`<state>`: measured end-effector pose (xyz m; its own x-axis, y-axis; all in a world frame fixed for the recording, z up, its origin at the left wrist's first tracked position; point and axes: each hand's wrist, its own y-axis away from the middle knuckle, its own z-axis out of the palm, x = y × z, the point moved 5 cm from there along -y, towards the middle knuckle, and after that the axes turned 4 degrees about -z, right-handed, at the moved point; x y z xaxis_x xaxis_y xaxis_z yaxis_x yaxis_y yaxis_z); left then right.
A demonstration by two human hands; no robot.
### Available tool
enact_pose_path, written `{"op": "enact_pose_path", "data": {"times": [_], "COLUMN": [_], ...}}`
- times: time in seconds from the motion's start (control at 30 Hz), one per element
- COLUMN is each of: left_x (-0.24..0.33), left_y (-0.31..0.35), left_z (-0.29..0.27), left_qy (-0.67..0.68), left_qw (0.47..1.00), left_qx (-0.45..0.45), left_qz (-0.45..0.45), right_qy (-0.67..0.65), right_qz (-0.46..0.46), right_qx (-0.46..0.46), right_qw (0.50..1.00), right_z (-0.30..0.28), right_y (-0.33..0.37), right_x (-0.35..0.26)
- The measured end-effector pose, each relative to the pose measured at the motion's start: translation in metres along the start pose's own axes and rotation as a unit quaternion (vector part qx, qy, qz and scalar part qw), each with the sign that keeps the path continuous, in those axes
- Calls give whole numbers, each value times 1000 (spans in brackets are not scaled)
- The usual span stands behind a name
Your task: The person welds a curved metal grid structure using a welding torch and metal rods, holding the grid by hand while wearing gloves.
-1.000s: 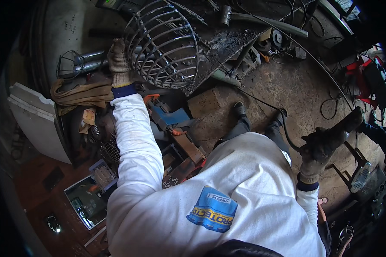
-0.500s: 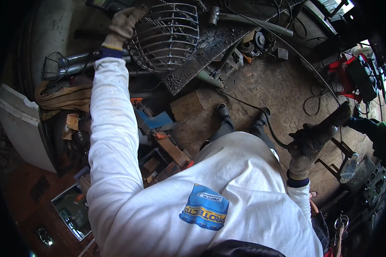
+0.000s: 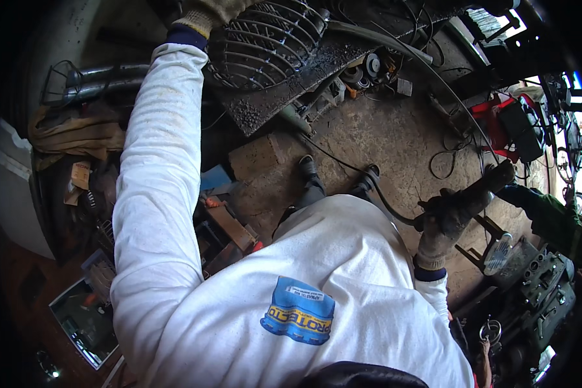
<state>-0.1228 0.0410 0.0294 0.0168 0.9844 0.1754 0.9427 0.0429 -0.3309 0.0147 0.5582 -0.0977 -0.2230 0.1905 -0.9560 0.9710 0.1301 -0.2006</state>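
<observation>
A round-ended grille of curved metal bars (image 3: 262, 45) sits on the dark, grimy steel bench (image 3: 255, 116). My left hand (image 3: 216, 9), in a worn work glove, is closed on its far left edge; the fingertips are partly cut off by the picture's upper edge. Off to the right, over the floor, my gloved right hand (image 3: 443, 223) is wrapped round a dark, thick welding electrode holder (image 3: 491, 181). A black cable (image 3: 388, 204) runs from that hand across the floor toward the bench.
Metal pipes (image 3: 103, 84) and a brown cloth (image 3: 77, 132) lie at the left. Below the bench is a stone block (image 3: 255, 157). A red-and-black machine (image 3: 514, 129) stands at the right, near another person's dark green sleeve (image 3: 543, 207). A metal lathe-like machine (image 3: 543, 284) is lower right.
My left hand has moved up and to the right, and the grille has shifted and turned to the right on the bench. My right hand keeps its hold while the view shifts slightly.
</observation>
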Motion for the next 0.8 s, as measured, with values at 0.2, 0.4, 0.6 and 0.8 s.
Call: {"op": "enact_pose_path", "data": {"times": [0.2,0.4,0.6,0.8], "left_x": [0,-1,8,39], "left_y": [11,76,194,211], "left_z": [-8,-19,19,62], "left_qy": [-112,-59,-13,-59], "left_qw": [992,966,940,931], "left_qx": [43,252,235,98], "left_qz": [32,-12,-248,-345], "right_qy": [-72,-32,-50,-120], "right_qz": [5,-11,-45,-29], "right_qx": [17,26,-12,-17], "right_qw": [997,999,998,992], "right_z": [-1,-6,-11,-3], "right_y": [-9,-18,-30,-49], "right_x": [-5,-5,9,4]}}
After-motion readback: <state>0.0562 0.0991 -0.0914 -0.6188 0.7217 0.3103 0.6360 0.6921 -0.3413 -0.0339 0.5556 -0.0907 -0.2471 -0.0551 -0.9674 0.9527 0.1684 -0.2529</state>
